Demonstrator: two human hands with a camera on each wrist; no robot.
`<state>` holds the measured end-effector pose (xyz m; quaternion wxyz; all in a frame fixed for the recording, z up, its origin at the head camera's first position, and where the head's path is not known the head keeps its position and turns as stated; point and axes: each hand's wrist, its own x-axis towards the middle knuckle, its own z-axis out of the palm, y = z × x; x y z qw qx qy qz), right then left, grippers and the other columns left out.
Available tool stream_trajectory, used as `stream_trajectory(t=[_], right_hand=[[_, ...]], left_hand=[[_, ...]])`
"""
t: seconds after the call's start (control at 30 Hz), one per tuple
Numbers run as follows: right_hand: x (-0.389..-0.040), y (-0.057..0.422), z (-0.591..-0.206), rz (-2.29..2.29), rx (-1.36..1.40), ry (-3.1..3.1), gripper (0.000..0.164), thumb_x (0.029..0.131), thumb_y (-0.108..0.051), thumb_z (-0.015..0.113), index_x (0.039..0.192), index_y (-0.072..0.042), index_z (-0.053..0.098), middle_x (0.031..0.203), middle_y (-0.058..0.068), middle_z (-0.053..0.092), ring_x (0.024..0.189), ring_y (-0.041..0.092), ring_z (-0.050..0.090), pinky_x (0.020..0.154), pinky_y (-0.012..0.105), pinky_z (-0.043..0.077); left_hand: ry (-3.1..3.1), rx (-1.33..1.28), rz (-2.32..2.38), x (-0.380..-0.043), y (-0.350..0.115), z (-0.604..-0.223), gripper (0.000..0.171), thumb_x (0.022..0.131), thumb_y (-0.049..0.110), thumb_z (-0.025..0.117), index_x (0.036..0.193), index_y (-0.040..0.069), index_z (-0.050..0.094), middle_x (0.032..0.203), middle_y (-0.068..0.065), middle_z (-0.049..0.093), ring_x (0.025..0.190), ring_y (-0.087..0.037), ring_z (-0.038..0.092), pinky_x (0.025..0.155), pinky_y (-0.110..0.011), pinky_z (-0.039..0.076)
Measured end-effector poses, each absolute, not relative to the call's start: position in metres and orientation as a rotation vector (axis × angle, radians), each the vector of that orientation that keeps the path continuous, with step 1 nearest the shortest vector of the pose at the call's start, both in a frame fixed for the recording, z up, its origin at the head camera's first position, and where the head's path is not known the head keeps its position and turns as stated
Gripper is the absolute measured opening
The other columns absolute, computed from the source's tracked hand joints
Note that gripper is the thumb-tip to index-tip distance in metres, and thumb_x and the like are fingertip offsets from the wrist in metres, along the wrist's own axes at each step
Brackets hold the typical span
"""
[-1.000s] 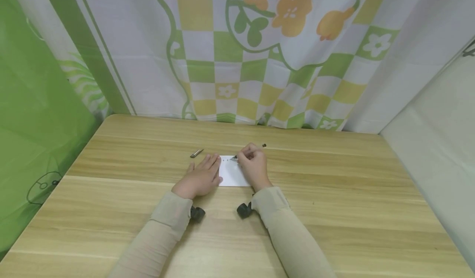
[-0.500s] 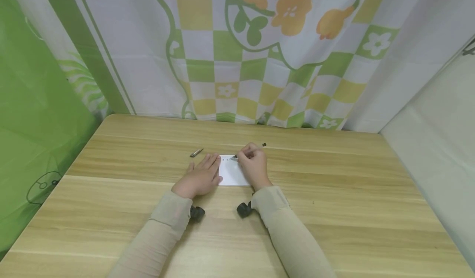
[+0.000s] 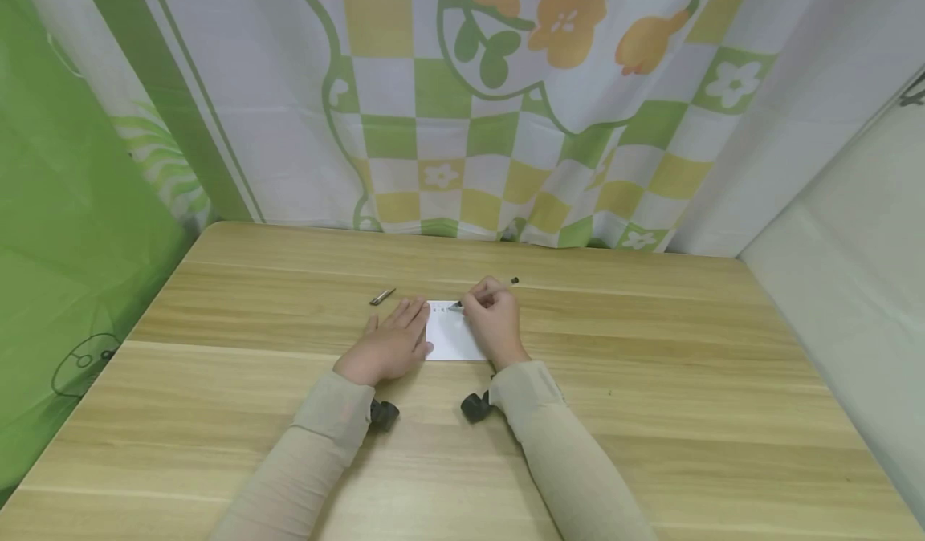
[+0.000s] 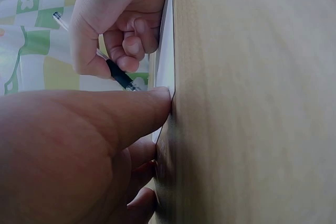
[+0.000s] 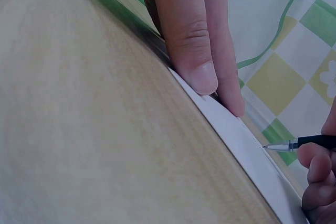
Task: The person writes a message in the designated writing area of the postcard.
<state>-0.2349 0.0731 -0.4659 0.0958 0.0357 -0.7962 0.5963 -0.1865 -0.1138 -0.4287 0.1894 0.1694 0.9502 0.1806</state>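
A small white sheet of paper (image 3: 451, 339) lies on the wooden table, with a short row of dark marks along its top edge. My left hand (image 3: 393, 343) rests on its left side, fingers extended, the thumb pressing the near edge in the left wrist view. My right hand (image 3: 495, 323) pinches a clear pen (image 4: 122, 77) with a black grip. In the right wrist view the pen's tip is right at the paper near the marks. The palm side of the right hand covers the paper's right part in the head view.
A pen cap (image 3: 382, 296) lies on the table (image 3: 672, 412) beyond my left hand. Black wrist cameras (image 3: 475, 408) sit under both sleeves. A patterned curtain (image 3: 499, 164) hangs along the table's far edge, and green cloth (image 3: 79, 228) hangs at the left.
Both hands stay in nearly the same place. The right hand and pen shift only very slightly at the paper's top edge.
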Motion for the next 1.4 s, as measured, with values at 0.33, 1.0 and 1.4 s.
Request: stream_trajectory(t=[0.33,1.0,1.4], right_hand=[[-0.235,0.074,-0.468,1.78,0.113,-2.359,0.011,0.085,-0.007,0.063,0.075,-0.005,0.063,0.077,0.005,0.062,0.064,0.016,0.059,0.054,0.021,0.047],[-0.236,0.073,-0.467,1.771,0.059,-2.353,0.011,0.085,-0.006,0.063,0.074,-0.004,0.065,0.081,0.004,0.062,0.068,0.017,0.06,0.055,0.02,0.048],[-0.235,0.073,-0.467,1.753,0.078,-2.375,0.01,0.084,-0.008,0.063,0.075,-0.006,0.063,0.078,0.004,0.063,0.068,0.018,0.059,0.056,0.022,0.047]], left_hand=[[2.68,0.478,0.486,-0.188,-0.114,-0.431,0.069,0.109,0.036,0.043,0.162,0.004,0.014,0.17,-0.01,0.003,0.156,-0.032,0.0,0.119,-0.068,0.001],[2.67,0.468,0.48,-0.192,-0.114,-0.438,0.069,0.109,0.037,0.042,0.163,0.007,0.01,0.17,-0.008,0.0,0.156,-0.029,-0.003,0.119,-0.066,-0.002],[2.681,0.469,0.492,-0.194,-0.116,-0.444,0.069,0.109,0.041,0.041,0.163,0.011,0.011,0.169,-0.004,-0.001,0.156,-0.027,-0.003,0.119,-0.067,-0.002]])
